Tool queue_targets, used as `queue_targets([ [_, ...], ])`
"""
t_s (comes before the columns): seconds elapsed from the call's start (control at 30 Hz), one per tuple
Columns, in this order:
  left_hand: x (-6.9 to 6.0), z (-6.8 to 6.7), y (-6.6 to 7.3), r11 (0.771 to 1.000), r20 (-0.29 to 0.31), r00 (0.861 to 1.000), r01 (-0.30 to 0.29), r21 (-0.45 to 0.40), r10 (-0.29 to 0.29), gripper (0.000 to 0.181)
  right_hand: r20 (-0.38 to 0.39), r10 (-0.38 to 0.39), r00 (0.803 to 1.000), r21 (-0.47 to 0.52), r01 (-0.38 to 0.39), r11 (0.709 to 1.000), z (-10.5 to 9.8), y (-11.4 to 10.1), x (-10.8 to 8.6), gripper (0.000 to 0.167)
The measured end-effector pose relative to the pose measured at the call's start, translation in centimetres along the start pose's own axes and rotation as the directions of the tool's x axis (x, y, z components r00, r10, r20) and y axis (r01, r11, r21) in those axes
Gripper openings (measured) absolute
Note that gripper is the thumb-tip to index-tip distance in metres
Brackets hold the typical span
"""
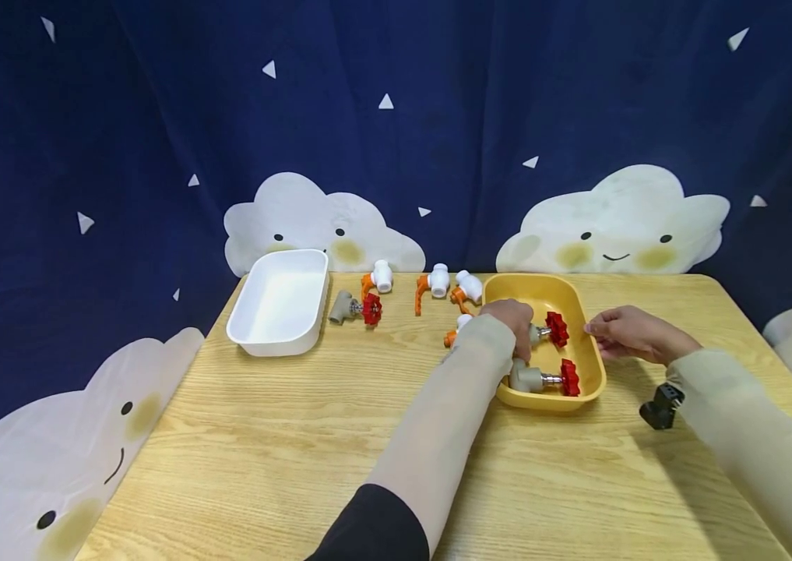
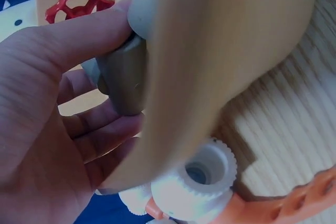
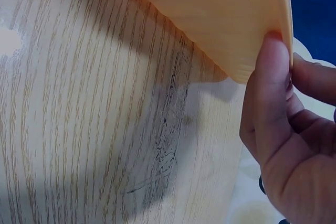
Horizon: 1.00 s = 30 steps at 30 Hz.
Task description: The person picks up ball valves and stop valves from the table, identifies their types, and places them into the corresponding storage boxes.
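Observation:
A yellow bin [image 1: 551, 402] at the right of the table holds grey valves with red handwheels. My left hand [image 1: 513, 321] reaches inside it over the left wall. In the left wrist view its thumb and fingers grip the grey body of a valve [image 2: 125, 74]; part of that body is hidden behind the blurred bin wall. The red handwheel [image 1: 557, 330] of a valve shows just right of the hand. Another grey valve [image 1: 527, 378] lies nearer the bin's front. With thumb and fingers, my right hand [image 1: 637, 333] pinches the bin's right rim.
White valves with orange levers stand along the back, among them one valve [image 1: 440, 280] in the middle and another [image 1: 382, 276] further left. A grey valve with a red handwheel [image 1: 371, 309] lies beside the white bin [image 1: 276, 347]. Behind the table [image 1: 262, 452] hangs a dark blue curtain.

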State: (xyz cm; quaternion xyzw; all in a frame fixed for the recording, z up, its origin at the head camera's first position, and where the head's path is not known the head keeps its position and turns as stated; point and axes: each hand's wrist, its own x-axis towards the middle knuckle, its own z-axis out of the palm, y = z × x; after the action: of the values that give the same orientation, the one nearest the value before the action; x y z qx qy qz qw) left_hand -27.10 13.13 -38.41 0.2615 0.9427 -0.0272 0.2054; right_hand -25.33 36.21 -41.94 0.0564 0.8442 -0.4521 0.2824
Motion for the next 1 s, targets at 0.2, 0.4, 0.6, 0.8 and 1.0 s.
queue_targets([
  [0.2,0.1,-0.3,0.0,1.0,0.044,0.999,0.008,0.013,-0.009,0.036,0.009,0.006,1.0,-0.02,-0.006,1.0,0.0,-0.2,0.1,0.04],
  [0.4,0.2,-0.5,-0.1,1.0,0.08,0.997,0.003,0.0,-0.003,0.051,0.014,0.014,1.0,-0.017,-0.014,1.0,0.0,-0.3,0.2,0.04],
  [0.6,0.2,-1.2,0.1,1.0,0.137,0.991,-0.005,-0.013,0.007,0.063,0.008,0.014,1.0,-0.021,-0.014,1.0,-0.1,-0.3,0.0,0.04],
  [0.8,0.1,-1.0,0.0,0.999,0.108,0.994,-0.015,-0.045,0.02,0.052,0.01,0.013,1.0,-0.023,-0.013,1.0,-0.2,-0.4,-0.3,0.043],
  [1.0,0.7,-0.8,-0.6,0.996,0.053,0.998,-0.027,-0.085,0.032,0.05,0.014,0.01,1.0,-0.017,-0.01,1.0,0.0,-0.4,-0.3,0.041],
])
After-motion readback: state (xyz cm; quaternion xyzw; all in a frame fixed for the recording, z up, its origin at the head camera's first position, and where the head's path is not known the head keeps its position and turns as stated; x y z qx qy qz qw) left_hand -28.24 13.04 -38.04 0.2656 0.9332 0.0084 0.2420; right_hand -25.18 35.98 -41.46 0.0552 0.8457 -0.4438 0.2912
